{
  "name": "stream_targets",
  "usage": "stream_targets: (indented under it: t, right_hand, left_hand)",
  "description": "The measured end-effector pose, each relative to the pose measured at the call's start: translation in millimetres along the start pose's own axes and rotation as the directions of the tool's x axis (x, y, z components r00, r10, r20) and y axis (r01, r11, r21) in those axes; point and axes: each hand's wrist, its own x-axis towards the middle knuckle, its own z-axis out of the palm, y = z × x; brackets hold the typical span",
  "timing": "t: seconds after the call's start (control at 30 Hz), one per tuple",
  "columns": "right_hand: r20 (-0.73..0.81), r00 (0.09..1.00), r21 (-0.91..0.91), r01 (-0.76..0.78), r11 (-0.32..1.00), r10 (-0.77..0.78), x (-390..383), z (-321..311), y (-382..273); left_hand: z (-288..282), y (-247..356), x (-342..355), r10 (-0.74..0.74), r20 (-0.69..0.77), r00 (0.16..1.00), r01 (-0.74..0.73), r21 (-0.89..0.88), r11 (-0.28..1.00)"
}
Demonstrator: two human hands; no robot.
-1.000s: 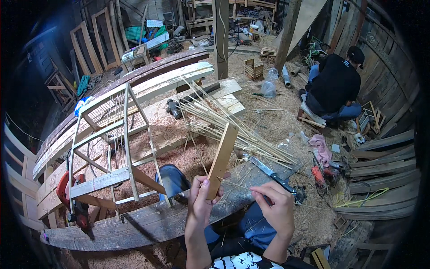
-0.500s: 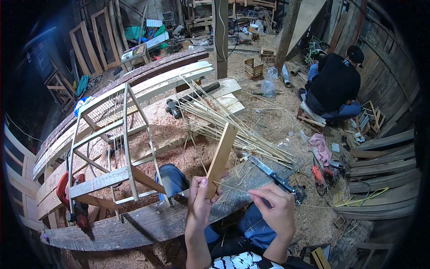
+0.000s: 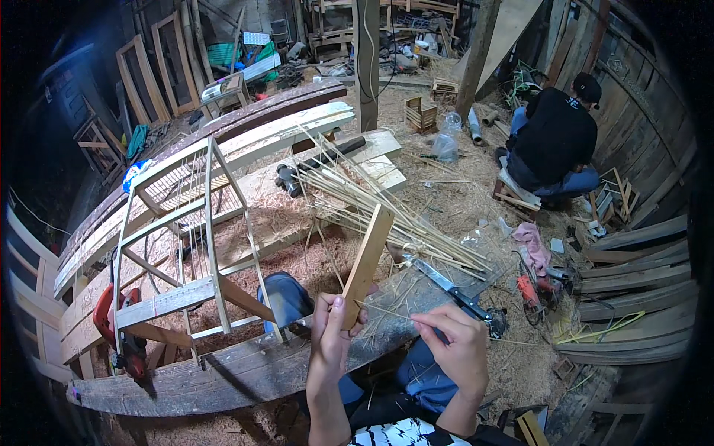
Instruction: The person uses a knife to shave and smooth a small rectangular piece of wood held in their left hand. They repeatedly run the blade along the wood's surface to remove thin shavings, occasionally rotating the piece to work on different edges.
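My left hand (image 3: 335, 327) is wrapped round the lower end of a flat wooden slat (image 3: 370, 256), which tilts up and away from me. Between thumb and fingertips, my right hand (image 3: 455, 343) pinches a thin bamboo strip (image 3: 387, 311); its other end meets the slat beside my left fingers. Both hands are above a weathered plank (image 3: 245, 375). A knife (image 3: 446, 290) with a dark handle lies on the plank just beyond my right hand. Past the slat, a loose bundle of thin bamboo sticks (image 3: 387, 208) is spread out.
A wooden frame with thin bars (image 3: 204, 230) stands at left, beside a red power tool (image 3: 123, 327). A hammer (image 3: 297, 175) rests on boards behind. Another person (image 3: 554, 141) sits at far right. An orange tool (image 3: 529, 290) and pink cloth (image 3: 532, 244) lie on the shavings-covered floor.
Both hands keep their grip on the slat and the strip, with hardly any movement. The other person has shifted very slightly.
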Motion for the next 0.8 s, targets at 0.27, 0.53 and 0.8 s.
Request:
stream_targets:
  t: [0.27, 0.53, 0.8]
  right_hand:
    - [0.026, 0.997, 0.011, -0.069, 0.998, 0.069, 1.9, -0.9, -3.1]
    - [0.010, 0.998, 0.013, -0.062, 0.998, 0.061, 2.8, -1.5, -5.1]
    - [0.004, 1.000, 0.148, -0.024, 0.989, 0.023, 3.2, -2.2, 6.4]
  left_hand:
    - [3.5, 0.4, -1.0, 0.027, -0.018, 0.999, -0.025, 0.078, 0.997]
    - [2.3, -11.8, -1.6, 0.184, -0.014, 0.983, -0.174, 0.252, 0.952]
    - [21.6, -0.4, -11.6, 0.229, 0.011, 0.973, -0.220, 0.324, 0.920]
